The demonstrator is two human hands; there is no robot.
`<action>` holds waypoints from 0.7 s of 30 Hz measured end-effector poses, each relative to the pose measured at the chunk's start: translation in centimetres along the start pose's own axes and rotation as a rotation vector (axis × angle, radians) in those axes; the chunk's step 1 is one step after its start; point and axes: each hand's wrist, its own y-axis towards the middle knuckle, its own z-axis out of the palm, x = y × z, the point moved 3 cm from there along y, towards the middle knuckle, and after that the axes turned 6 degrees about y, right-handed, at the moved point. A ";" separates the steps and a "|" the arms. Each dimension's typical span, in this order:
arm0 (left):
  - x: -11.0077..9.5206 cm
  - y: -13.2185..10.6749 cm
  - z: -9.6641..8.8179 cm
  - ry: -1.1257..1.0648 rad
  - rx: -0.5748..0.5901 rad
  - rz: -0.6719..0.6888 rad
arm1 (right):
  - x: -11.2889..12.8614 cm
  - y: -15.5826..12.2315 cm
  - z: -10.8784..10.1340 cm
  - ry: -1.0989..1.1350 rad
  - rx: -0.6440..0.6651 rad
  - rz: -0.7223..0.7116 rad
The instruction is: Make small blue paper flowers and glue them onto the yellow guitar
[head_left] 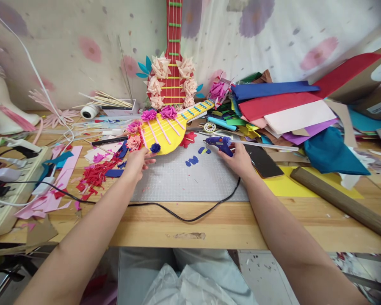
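Observation:
A yellow paper guitar (167,133) decorated with pink and purple paper flowers lies tilted at the back of a grey cutting mat (184,180). My left hand (136,163) rests at the guitar's lower edge, near a small blue flower (155,148), fingers curled against the craft. My right hand (238,159) is closed round a blue hot glue gun (220,143), nozzle pointing left. Small blue paper petals (193,160) lie on the mat between my hands. The gun's black cord (184,214) trails over the mat's front edge.
A red paper guitar (173,55) with cream flowers leans against the wall. Stacked coloured paper sheets (288,110) fill the right, with a phone (266,163) and a brown roll (339,199). Red and pink scraps (95,176) and a power strip (9,186) lie left.

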 end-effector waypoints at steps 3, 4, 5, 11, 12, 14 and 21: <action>-0.3 -0.2 0.0 -0.028 0.012 -0.034 | 0.0 0.0 0.0 0.013 0.003 -0.001; -0.4 -0.3 0.1 -0.040 0.018 -0.044 | 0.0 0.0 0.0 0.014 0.007 0.001; -0.4 -0.3 0.1 -0.054 0.026 -0.053 | 0.1 0.0 0.0 0.013 0.011 0.002; -0.6 -0.5 0.0 -0.094 0.047 -0.084 | 0.2 0.0 -0.1 0.004 0.014 0.000; -0.6 -0.5 -0.1 -0.090 0.048 -0.081 | 0.2 0.0 -0.1 0.005 0.012 -0.002; -0.6 -0.5 -0.3 -0.077 0.038 -0.069 | 0.2 0.0 -0.1 0.005 0.008 0.002; -1.0 -0.7 -0.3 0.008 0.004 0.022 | 0.2 0.0 -0.1 0.012 0.013 -0.002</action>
